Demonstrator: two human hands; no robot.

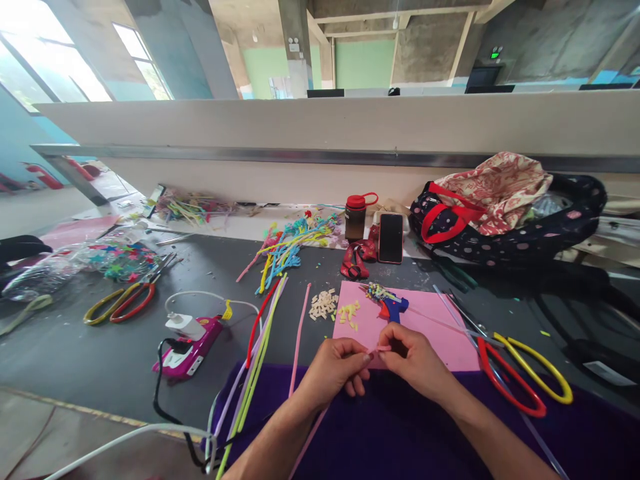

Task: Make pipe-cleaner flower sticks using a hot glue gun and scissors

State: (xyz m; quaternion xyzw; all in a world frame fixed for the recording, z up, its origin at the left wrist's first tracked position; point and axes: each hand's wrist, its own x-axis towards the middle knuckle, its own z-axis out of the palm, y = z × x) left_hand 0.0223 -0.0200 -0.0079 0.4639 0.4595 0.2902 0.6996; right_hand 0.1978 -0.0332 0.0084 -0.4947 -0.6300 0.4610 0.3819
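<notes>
My left hand (336, 368) and my right hand (411, 359) meet at the near edge of the grey table, fingertips pinched together on a short bit of pink pipe cleaner (381, 349). Both hands hover over the front edge of a pink foam sheet (440, 333). A blue glue gun (391, 305) with a beaded piece at its tip lies on that sheet just beyond my fingers. Small cream and yellow chips (324, 303) lie to its left. Long pipe cleaners (260, 347) in several colours stretch along the table left of my left hand.
Red and yellow scissors (525, 377) lie right of my hands, another pair (120, 303) far left. A pink charger device (187, 343) with cables sits front left. A phone (391, 238), a red-capped jar (355, 217) and a dotted bag (505, 220) stand at the back.
</notes>
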